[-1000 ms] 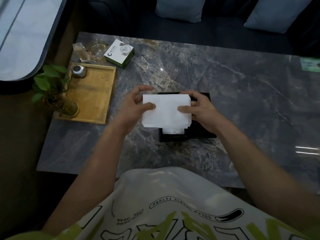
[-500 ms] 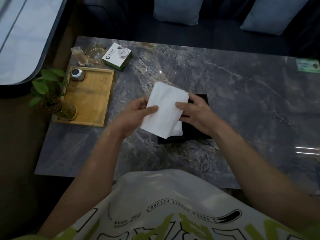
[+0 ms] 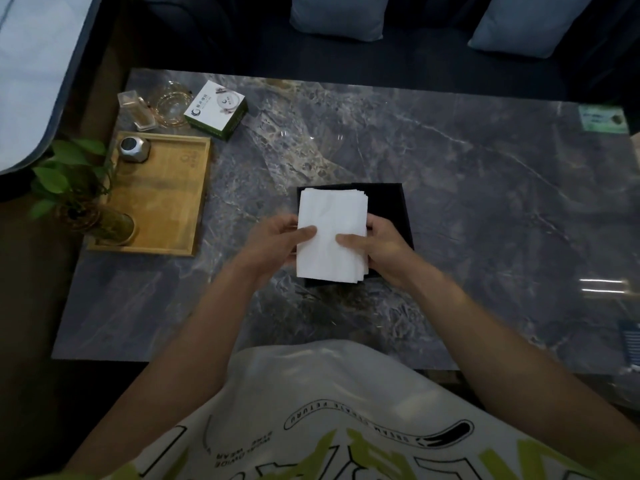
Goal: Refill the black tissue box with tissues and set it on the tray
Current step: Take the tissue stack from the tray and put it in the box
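Observation:
A white stack of tissues point(image 3: 330, 223) is held upright-long over the black tissue box point(image 3: 388, 202), which lies on the marble table. My left hand point(image 3: 277, 242) grips the stack's left edge, thumb on top. My right hand point(image 3: 379, 245) grips its right edge, thumb on top. The stack hides most of the box's left half. The wooden tray point(image 3: 173, 195) lies at the table's left, apart from the box.
On the tray stand a small metal jar point(image 3: 133, 150) and a potted plant in a glass vase point(image 3: 86, 206). Behind the tray are a glass bottle point(image 3: 136, 110), a glass dish point(image 3: 173, 103) and a green-white carton point(image 3: 216, 110). A sofa with cushions runs along the far side.
Both hands turned the tissue stack from lying wide, through a tilt, to lying lengthwise over the box's left side. The camera view also shifted back a little.

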`<state>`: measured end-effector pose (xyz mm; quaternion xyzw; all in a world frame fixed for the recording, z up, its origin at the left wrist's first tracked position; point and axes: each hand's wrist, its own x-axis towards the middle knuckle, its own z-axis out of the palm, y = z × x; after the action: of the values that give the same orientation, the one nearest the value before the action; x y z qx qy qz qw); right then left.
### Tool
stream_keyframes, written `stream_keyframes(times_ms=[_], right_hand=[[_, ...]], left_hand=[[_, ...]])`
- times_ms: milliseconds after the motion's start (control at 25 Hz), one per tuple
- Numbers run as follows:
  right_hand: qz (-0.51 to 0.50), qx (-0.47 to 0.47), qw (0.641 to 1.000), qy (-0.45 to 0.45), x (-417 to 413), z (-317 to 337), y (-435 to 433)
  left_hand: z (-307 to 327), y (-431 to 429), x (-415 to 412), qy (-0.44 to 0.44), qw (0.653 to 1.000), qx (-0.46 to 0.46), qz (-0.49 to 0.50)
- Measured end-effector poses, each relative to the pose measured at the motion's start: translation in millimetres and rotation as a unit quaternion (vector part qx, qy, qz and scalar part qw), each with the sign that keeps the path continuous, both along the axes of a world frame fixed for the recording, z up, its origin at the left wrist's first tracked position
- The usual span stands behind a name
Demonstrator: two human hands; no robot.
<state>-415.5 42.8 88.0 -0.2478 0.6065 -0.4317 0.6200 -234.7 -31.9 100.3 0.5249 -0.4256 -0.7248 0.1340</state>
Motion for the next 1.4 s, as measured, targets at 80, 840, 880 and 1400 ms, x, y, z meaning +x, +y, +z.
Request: stream_keyframes(times_ms=[80,840,880,1400], right_hand=[[0.016,0.010,0.997,0.070,-2.7,-6.8,2.6],[0.151,0.056,0.878,0.451,-5.1,-46.6,-37.9],[0.172,0.059,0.870,0.459,-4.0,-47.8,-40.0],[0.382,0.113,0.782,0.480,2.1,-58.5,-55.7]], left_hand=[[-7.2,6.6,-4.8,-0.012,1.000,0.021,-0.004],[-60.7,4.1,-41.8,-0.251,0.944,-0.193,-0.093],[-62.3,3.2,-43.5,-0.257,0.942,-0.191,-0.104],[-83.2,0.4,-63.7,-0.305,0.885,-0.144,-0.321]])
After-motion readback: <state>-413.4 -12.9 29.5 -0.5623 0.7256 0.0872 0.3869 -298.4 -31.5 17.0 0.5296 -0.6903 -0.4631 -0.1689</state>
